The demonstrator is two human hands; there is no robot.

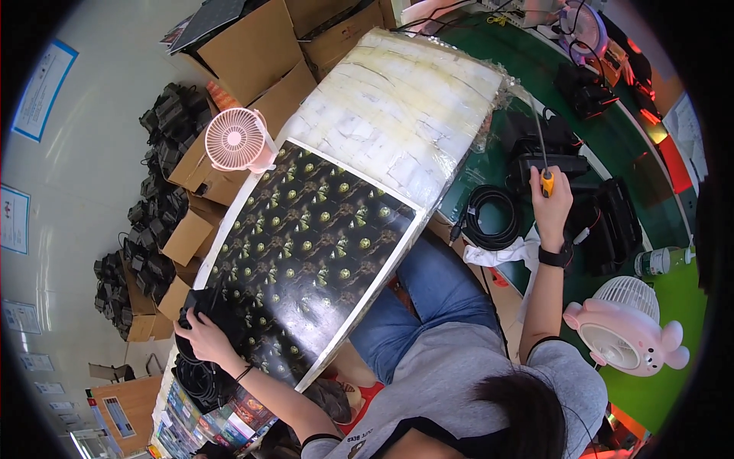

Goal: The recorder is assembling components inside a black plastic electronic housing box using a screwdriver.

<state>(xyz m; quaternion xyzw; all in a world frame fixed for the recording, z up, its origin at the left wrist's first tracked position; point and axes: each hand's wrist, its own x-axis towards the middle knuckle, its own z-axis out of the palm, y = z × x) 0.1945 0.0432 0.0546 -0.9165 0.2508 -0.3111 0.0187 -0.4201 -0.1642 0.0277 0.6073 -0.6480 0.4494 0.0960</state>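
My right hand [552, 200] is closed around the orange handle of a screwdriver [546, 182]. Its long thin shaft points up and away, above the green bench. Black plastic devices [552, 162] lie beside and beyond that hand. At the left, my left hand [205, 338] grips a black device [222, 310] at the near left part of a table. Bundled black cable [197, 382] lies just below it. The hand covers part of the device, so its shape is not clear. A dark sheet with a repeated printed pattern [313, 237] covers the tabletop between my hands.
A pink fan [235, 141] stands at the table's left edge, by cardboard boxes [256, 57] and heaped black devices [157, 153]. On the green bench [478, 172] are a coiled black cable [492, 237], white cloth [501, 256], a bottle [654, 263] and a pink animal-shaped fan [650, 333].
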